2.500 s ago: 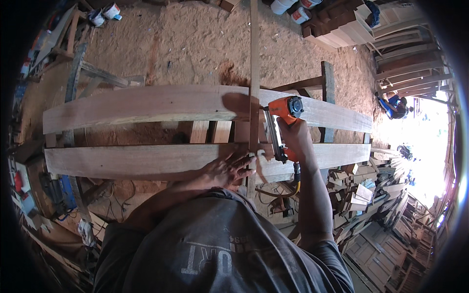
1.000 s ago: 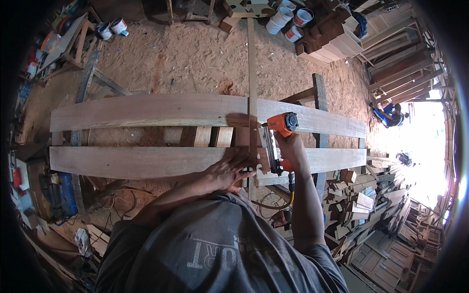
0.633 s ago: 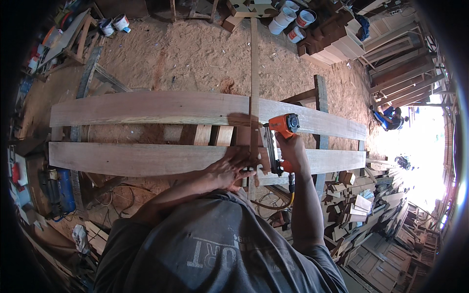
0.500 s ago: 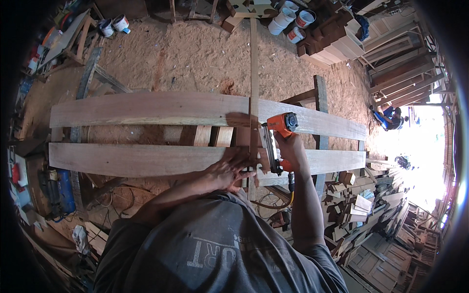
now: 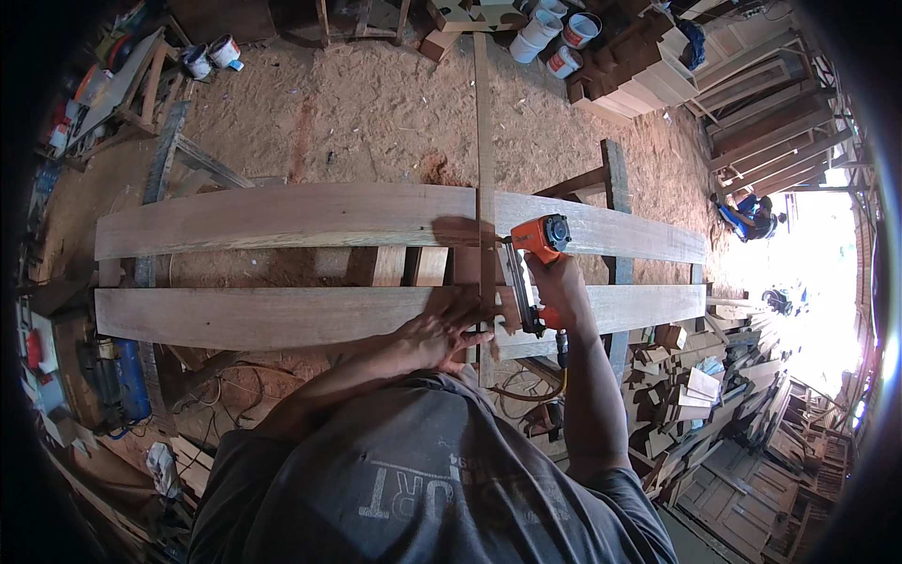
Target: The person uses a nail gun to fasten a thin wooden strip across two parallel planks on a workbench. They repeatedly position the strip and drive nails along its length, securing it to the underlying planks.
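My right hand (image 5: 559,282) is wrapped round the handle of an orange nail gun (image 5: 542,237), its nose close against a long narrow wooden strip (image 5: 486,169). That strip runs away from me across two curved planks, the far plank (image 5: 310,214) and the near plank (image 5: 235,315). At the near plank's front edge, my left hand (image 5: 434,340) grips the strip, with fingers reaching across it; part of the grip is hidden. A hose trails down from the gun's lower end.
Dark trestles (image 5: 617,202) support the planks on both sides. Buckets (image 5: 536,36) and stacked timber (image 5: 648,80) stand at the far right. Wood offcuts (image 5: 691,404) are heaped at the near right, and a blue cylinder (image 5: 132,381) is at left. A person (image 5: 752,216) sits by the bright opening.
The view has shifted slightly, so the planks appear a little lower. Both hands keep their hold, and the nail gun stays at about the same place by the strip.
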A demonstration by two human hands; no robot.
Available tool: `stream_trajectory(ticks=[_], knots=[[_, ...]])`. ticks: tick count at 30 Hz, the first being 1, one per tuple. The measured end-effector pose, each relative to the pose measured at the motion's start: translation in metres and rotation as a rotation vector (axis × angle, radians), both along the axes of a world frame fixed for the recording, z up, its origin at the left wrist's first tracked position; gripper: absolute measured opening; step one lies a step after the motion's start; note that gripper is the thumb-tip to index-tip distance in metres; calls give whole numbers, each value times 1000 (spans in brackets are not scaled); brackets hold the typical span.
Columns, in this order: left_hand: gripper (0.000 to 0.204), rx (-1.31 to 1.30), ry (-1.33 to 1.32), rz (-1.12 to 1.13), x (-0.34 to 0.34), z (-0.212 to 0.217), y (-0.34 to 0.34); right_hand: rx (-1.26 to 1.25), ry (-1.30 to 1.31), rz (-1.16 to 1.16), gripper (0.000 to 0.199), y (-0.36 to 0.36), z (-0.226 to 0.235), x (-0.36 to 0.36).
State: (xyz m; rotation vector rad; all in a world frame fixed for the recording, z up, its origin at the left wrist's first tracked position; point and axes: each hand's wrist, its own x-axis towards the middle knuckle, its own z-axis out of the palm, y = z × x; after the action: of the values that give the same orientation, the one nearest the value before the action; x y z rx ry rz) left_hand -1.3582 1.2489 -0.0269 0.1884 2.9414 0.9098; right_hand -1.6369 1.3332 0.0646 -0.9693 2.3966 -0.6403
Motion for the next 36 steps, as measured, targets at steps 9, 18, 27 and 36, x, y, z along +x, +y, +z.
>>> stream_trajectory(ticks=[9, 18, 27, 36], knots=[[92, -15, 26, 48, 5, 2, 2, 85, -40, -23, 35, -11, 19, 8], [93, 1, 87, 30, 4, -5, 2, 70, 4, -10, 36, -9, 18, 8], [97, 35, 7, 29, 6, 1, 2, 2, 53, 19, 35, -8, 15, 13], [96, -87, -71, -13, -1, 8, 4, -34, -26, -37, 36, 7, 1, 1]])
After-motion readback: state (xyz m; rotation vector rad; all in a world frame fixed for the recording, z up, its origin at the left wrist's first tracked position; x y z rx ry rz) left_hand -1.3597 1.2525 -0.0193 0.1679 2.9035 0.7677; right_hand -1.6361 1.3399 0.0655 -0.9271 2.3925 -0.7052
